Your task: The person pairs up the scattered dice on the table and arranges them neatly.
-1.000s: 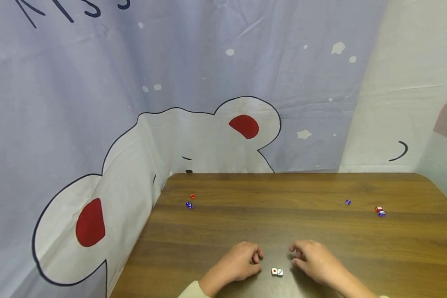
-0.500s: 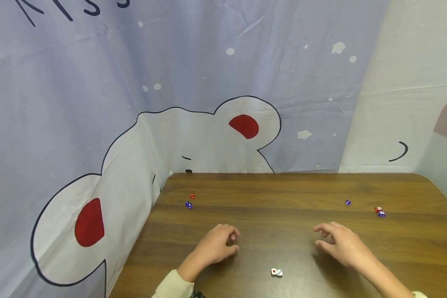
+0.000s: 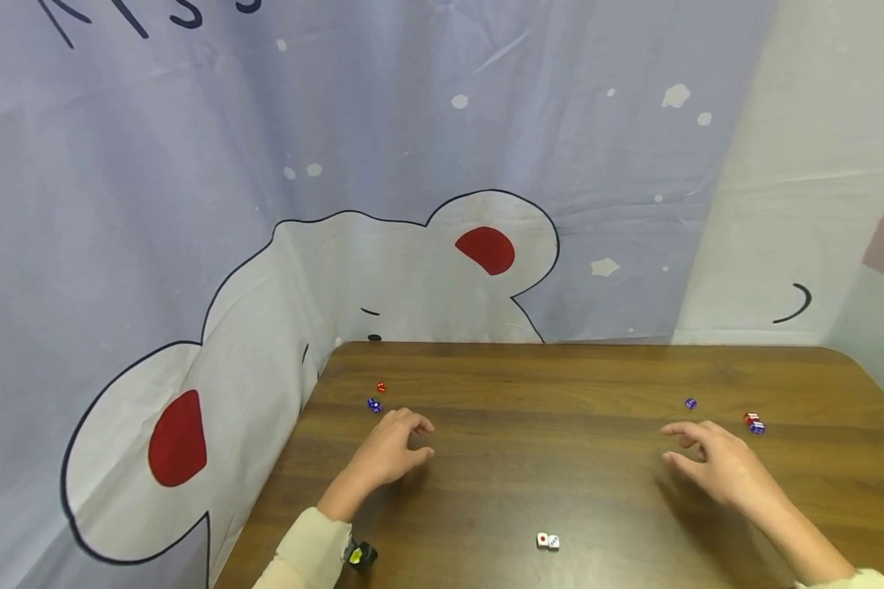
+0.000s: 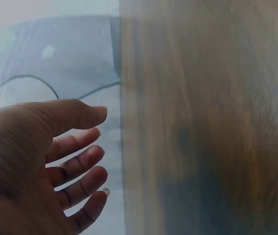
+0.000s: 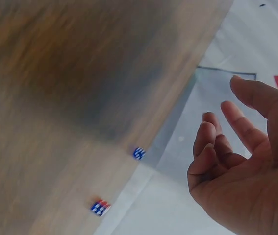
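Over the left part of the table my left hand (image 3: 388, 446) hovers with loosely bent fingers, holding nothing. Just beyond it lie blue dice (image 3: 374, 405) and a red die (image 3: 381, 387). My right hand (image 3: 718, 460) is in the air on the other side, its thumb and fingers apart and nothing between them. A single blue die (image 3: 691, 403) lies past its fingertips. Farther right, a red die (image 3: 751, 418) and a blue die (image 3: 758, 427) sit side by side; the right wrist view shows this blue die (image 5: 98, 208) too. Two white dice (image 3: 548, 541) rest together near the front.
The brown wooden table (image 3: 545, 458) ends at a printed cloth (image 3: 383, 270) hanging behind it and along its left side. A dark wrist device (image 3: 361, 556) shows at the left sleeve (image 3: 305, 544).
Both hands have moved apart and forward, away from the white dice, the left one toward the dice at left and the right one toward those at right. The dice have stayed in place.
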A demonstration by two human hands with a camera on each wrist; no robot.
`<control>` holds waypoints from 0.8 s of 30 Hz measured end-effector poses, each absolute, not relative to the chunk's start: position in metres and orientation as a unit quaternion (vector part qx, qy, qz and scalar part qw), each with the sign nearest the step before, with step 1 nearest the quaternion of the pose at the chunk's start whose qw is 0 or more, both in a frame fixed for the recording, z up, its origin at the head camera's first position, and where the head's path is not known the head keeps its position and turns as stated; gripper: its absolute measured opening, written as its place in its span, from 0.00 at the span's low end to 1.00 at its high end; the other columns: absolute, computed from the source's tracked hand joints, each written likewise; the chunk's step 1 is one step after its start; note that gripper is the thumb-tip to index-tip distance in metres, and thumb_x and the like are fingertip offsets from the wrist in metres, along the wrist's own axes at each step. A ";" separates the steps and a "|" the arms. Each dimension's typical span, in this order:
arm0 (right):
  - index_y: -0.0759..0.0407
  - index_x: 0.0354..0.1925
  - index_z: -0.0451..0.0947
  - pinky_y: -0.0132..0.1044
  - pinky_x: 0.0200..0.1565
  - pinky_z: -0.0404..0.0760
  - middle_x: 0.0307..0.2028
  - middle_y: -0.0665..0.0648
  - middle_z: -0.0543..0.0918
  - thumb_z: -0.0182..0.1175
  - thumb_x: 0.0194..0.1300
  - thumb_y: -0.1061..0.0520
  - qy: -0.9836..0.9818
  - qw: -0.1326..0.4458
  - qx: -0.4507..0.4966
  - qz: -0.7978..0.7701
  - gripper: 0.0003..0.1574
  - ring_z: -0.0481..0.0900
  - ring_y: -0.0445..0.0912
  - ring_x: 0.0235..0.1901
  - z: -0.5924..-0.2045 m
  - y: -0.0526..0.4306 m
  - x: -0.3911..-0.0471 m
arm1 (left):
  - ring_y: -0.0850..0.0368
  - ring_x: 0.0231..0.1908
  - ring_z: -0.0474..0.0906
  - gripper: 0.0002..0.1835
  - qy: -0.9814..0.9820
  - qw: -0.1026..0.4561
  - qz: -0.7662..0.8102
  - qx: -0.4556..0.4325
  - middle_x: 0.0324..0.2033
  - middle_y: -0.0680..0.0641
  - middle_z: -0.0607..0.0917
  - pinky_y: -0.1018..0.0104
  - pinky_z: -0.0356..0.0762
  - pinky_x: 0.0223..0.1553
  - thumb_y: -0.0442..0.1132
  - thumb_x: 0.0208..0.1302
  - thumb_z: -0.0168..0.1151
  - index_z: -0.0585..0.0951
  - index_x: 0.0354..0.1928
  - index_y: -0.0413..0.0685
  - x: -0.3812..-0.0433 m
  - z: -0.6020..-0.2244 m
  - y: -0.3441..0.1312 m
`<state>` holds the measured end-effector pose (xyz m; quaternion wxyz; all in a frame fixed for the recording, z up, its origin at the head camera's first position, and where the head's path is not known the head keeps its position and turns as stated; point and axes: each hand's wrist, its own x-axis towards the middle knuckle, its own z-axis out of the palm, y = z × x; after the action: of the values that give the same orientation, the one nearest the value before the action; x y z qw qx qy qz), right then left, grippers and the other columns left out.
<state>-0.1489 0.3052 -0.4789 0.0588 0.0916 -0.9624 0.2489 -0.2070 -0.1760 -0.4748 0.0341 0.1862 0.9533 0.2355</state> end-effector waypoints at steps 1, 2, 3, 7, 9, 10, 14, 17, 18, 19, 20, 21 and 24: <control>0.59 0.55 0.80 0.44 0.33 0.76 0.43 0.60 0.83 0.70 0.63 0.53 -0.962 0.063 0.092 0.248 0.23 0.78 0.49 0.37 -0.480 0.308 -0.151 | 0.52 0.49 0.74 0.15 0.953 0.033 0.240 0.182 0.46 0.49 0.81 0.52 0.75 0.50 0.42 0.63 0.71 0.83 0.50 0.47 -0.210 -0.475 -0.178; 0.60 0.55 0.80 0.44 0.33 0.76 0.43 0.61 0.83 0.70 0.63 0.54 -0.962 0.066 0.092 0.247 0.23 0.78 0.49 0.37 -0.481 0.312 -0.154 | 0.52 0.49 0.74 0.15 0.953 0.033 0.243 0.178 0.45 0.49 0.81 0.52 0.75 0.49 0.41 0.63 0.71 0.83 0.50 0.47 -0.213 -0.475 -0.180; 0.61 0.55 0.80 0.43 0.33 0.75 0.42 0.62 0.83 0.70 0.63 0.54 -0.962 0.070 0.091 0.246 0.23 0.77 0.49 0.36 -0.481 0.315 -0.157 | 0.51 0.49 0.75 0.14 0.952 0.030 0.248 0.175 0.46 0.48 0.82 0.51 0.75 0.49 0.41 0.63 0.71 0.84 0.49 0.47 -0.217 -0.475 -0.183; 0.65 0.56 0.78 0.53 0.38 0.77 0.42 0.68 0.84 0.69 0.65 0.55 -0.963 0.076 0.083 0.243 0.25 0.80 0.54 0.36 -0.484 0.331 -0.171 | 0.50 0.47 0.75 0.14 0.950 0.017 0.266 0.160 0.46 0.44 0.82 0.52 0.74 0.48 0.39 0.62 0.72 0.84 0.49 0.46 -0.230 -0.479 -0.192; 0.66 0.57 0.77 0.60 0.40 0.76 0.42 0.71 0.83 0.68 0.65 0.55 -0.965 0.073 0.076 0.241 0.25 0.81 0.60 0.37 -0.486 0.340 -0.180 | 0.49 0.46 0.75 0.14 0.950 0.007 0.272 0.152 0.46 0.43 0.82 0.51 0.74 0.48 0.38 0.62 0.71 0.84 0.49 0.45 -0.238 -0.482 -0.198; 0.66 0.58 0.77 0.64 0.42 0.75 0.43 0.72 0.83 0.67 0.66 0.55 -0.966 0.070 0.073 0.240 0.26 0.82 0.63 0.39 -0.488 0.344 -0.184 | 0.49 0.45 0.76 0.13 0.950 0.002 0.275 0.148 0.46 0.43 0.82 0.51 0.74 0.48 0.37 0.62 0.71 0.84 0.49 0.45 -0.241 -0.483 -0.201; 0.69 0.58 0.75 0.67 0.43 0.74 0.44 0.76 0.81 0.65 0.67 0.56 -0.969 0.056 0.055 0.233 0.26 0.79 0.71 0.43 -0.493 0.358 -0.200 | 0.48 0.45 0.76 0.14 0.951 -0.020 0.283 0.123 0.45 0.44 0.82 0.49 0.74 0.50 0.36 0.62 0.71 0.84 0.49 0.44 -0.256 -0.488 -0.210; 0.73 0.60 0.71 0.68 0.46 0.73 0.46 0.78 0.80 0.64 0.68 0.56 -0.972 0.037 0.037 0.230 0.29 0.76 0.75 0.47 -0.497 0.364 -0.211 | 0.47 0.46 0.76 0.14 0.952 -0.030 0.290 0.097 0.45 0.46 0.82 0.50 0.75 0.51 0.36 0.62 0.71 0.84 0.49 0.44 -0.264 -0.492 -0.217; 0.73 0.60 0.70 0.69 0.46 0.72 0.47 0.79 0.79 0.63 0.68 0.55 -0.972 0.029 0.031 0.229 0.30 0.75 0.76 0.48 -0.498 0.365 -0.215 | 0.47 0.46 0.76 0.14 0.951 -0.030 0.294 0.089 0.46 0.46 0.82 0.50 0.75 0.50 0.36 0.62 0.71 0.84 0.50 0.44 -0.267 -0.494 -0.220; 0.74 0.61 0.69 0.69 0.47 0.72 0.47 0.79 0.79 0.63 0.68 0.55 -0.973 0.024 0.027 0.227 0.31 0.74 0.76 0.49 -0.499 0.365 -0.218 | 0.47 0.46 0.76 0.14 0.951 -0.032 0.295 0.082 0.46 0.45 0.81 0.49 0.75 0.50 0.36 0.62 0.70 0.84 0.50 0.44 -0.269 -0.495 -0.222; 0.75 0.61 0.69 0.69 0.48 0.71 0.48 0.79 0.79 0.63 0.68 0.55 -0.974 0.022 0.024 0.224 0.32 0.73 0.76 0.49 -0.500 0.366 -0.220 | 0.46 0.47 0.77 0.14 0.951 -0.035 0.297 0.076 0.47 0.45 0.81 0.49 0.76 0.50 0.35 0.62 0.70 0.84 0.50 0.44 -0.271 -0.496 -0.224; 0.75 0.61 0.69 0.70 0.50 0.71 0.48 0.79 0.79 0.62 0.68 0.54 -0.975 0.020 0.022 0.221 0.32 0.72 0.77 0.50 -0.500 0.366 -0.223 | 0.46 0.47 0.77 0.15 0.951 -0.036 0.299 0.070 0.47 0.44 0.81 0.49 0.76 0.50 0.35 0.62 0.70 0.84 0.50 0.43 -0.273 -0.497 -0.226; 0.76 0.59 0.70 0.70 0.52 0.69 0.48 0.79 0.78 0.62 0.68 0.56 -0.977 0.018 0.019 0.214 0.29 0.70 0.77 0.52 -0.503 0.368 -0.228 | 0.44 0.50 0.77 0.16 0.951 -0.038 0.304 0.052 0.49 0.42 0.80 0.48 0.76 0.52 0.34 0.63 0.69 0.83 0.52 0.41 -0.280 -0.500 -0.229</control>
<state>-0.2285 0.3681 -0.5027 0.0178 0.0193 -0.9765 0.2137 -0.2802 -0.2288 -0.5000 -0.0379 0.0522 0.9505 0.3038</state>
